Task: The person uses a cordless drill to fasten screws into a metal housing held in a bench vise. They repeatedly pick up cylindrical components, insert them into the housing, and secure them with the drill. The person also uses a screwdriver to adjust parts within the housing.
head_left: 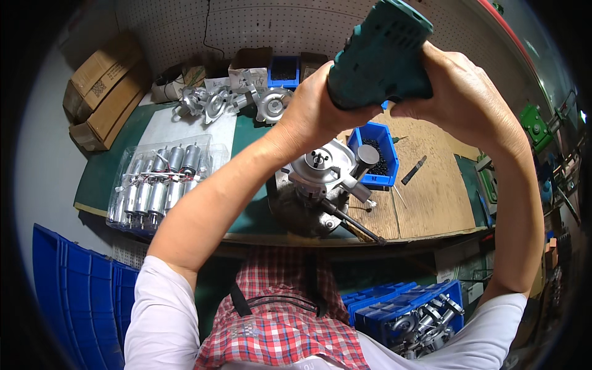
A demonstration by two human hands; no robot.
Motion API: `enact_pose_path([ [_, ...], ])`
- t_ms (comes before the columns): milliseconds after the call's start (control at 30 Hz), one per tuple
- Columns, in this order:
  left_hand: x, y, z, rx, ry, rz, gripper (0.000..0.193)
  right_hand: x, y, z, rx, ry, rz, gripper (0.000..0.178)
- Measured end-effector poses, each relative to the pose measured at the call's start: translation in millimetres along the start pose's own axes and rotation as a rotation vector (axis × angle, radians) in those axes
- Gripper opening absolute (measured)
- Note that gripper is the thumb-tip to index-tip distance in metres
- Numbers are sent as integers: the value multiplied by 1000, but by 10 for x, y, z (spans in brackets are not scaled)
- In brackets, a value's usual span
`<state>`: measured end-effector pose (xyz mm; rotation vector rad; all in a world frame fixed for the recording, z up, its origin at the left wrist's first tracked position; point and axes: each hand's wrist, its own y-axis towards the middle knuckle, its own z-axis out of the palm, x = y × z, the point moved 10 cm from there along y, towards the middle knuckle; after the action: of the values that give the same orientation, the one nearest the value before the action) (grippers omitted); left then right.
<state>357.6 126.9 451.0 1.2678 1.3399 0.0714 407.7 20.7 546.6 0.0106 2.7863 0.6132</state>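
Both my hands are raised in front of me around a teal cordless power driver (376,58) with vent slots in its housing; its working end cannot be made out. My left hand (314,102) is closed against its left and lower side. From the right, my right hand (459,92) wraps round it, some fingers hidden behind the tool. Below the hands, a round silver metal casting (317,163) sits on a dark metal fixture (302,209) with a lever handle (357,228) pointing toward me. Beside the casting stands a blue bin (385,176) of small black screws (381,163).
A clear plastic tray (117,206) of several small motors (160,188) lies left. Behind are more castings (216,105), small boxes (250,65) and a cardboard carton (102,92). A black-handled tool (414,169) rests on the brown board (438,203). Blue crates (77,296) stand below.
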Motion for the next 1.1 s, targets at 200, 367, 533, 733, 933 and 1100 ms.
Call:
enact_pose_path([
  [200, 120, -78, 6, -42, -42, -72, 51, 65, 60, 44, -38, -139, -9, 69],
  [367, 268, -110, 55, -20, -56, -167, 50, -12, 78, 231, 45, -110, 49, 70],
  [533, 279, -122, 58, -60, -109, -106, 48, 12, 103, 221, 34, -84, -8, 64],
  [733, 279, -96, 68, -57, -47, -125, 46, -35, 90, 243, -53, -110, -85, 58],
  [933, 203, -29, 40, -93, -103, -43, 48, -21, 79, 130, -42, -111, -49, 57],
  [1100, 301, -89, 32, -96, -124, -73, 52, 52, 86, 186, -46, -146, -94, 57],
])
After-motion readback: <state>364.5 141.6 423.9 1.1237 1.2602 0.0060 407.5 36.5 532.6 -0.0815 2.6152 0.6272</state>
